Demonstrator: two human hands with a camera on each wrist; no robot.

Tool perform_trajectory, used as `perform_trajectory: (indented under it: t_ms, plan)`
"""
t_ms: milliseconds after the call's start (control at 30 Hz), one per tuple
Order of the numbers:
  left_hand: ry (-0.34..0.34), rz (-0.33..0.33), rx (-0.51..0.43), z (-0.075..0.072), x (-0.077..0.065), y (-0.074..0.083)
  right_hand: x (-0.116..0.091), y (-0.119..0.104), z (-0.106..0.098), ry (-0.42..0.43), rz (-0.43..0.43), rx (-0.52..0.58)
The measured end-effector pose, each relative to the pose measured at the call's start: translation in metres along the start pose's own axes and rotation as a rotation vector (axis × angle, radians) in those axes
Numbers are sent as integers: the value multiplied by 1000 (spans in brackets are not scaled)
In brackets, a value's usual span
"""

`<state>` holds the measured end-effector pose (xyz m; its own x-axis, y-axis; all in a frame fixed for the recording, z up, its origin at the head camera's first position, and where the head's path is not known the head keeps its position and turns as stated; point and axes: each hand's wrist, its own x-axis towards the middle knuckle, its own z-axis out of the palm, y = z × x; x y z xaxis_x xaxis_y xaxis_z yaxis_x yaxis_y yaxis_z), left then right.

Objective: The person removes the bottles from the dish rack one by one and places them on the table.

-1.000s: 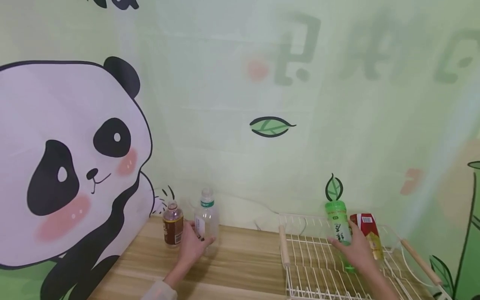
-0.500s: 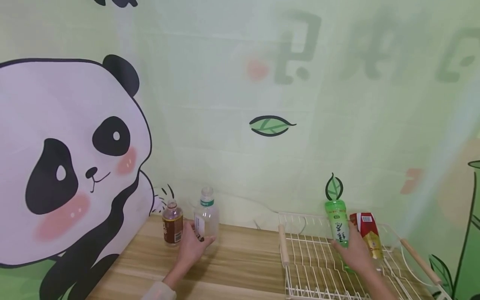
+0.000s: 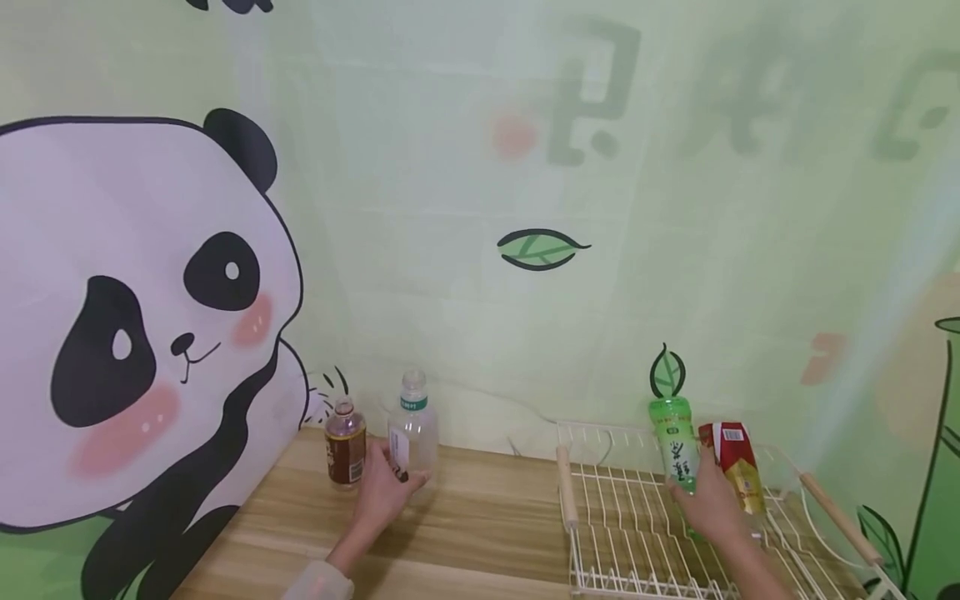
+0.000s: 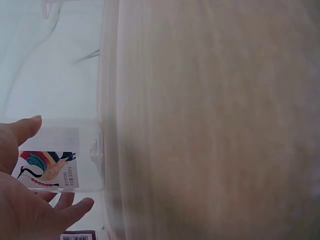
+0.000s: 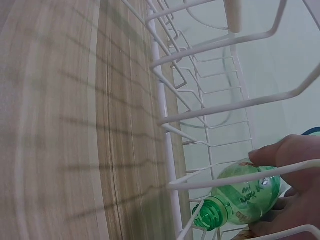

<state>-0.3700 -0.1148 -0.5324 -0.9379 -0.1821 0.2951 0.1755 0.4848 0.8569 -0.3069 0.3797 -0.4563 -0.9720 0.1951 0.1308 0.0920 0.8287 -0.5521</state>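
Note:
My left hand [image 3: 384, 493] holds a clear plastic bottle [image 3: 417, 433] low on its body, thumb on one side and fingers on the other. The uncapped bottle stands upright on the wooden table; its printed label [image 4: 50, 167] shows a crane picture. Just left is a small brown-labelled bottle [image 3: 347, 458], close to my fingers. My right hand [image 3: 716, 500] grips a green plastic bottle [image 3: 675, 442] turned neck down inside a white wire rack [image 3: 615, 504]. Its open green mouth [image 5: 209, 215] is among the wires. A red and gold carton [image 3: 735, 458] stands beside that hand.
The rack has wooden handles, one on the left side [image 3: 567, 492] and one on the right [image 3: 840, 517]. Behind the wooden table [image 3: 487, 517] rises a pale green printed backdrop [image 3: 450, 208] with a large panda picture [image 3: 150, 317].
My right hand's thumb has shifted slightly right along the green bottle, which stays in the rack. My left hand and the clear bottle have barely moved.

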Motion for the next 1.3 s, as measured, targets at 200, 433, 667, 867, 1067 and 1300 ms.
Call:
perform_trajectory:
  t_ms: [200, 433, 667, 867, 1067, 1300]
  plan:
    - [-16, -30, 17, -1, -3, -1, -3, -1, 2, -19, -13, -19]
    - [-26, -57, 72, -2, -3, -3, -5, 0, 4, -56, 5, -20]
    - [-26, -49, 100, -5, 3, 1, -1, -2, 3, -44, -20, -46]
    - [-101, 2, 86, -15, -1, 17, 1, 1, -2, -4, -8, -13]
    - [-154, 16, 126, -30, -5, 43, -5, -8, -11, 54, -26, 51]
    - [-101, 101, 172, -59, -8, 75, -13, -28, -24, 61, -69, 62]
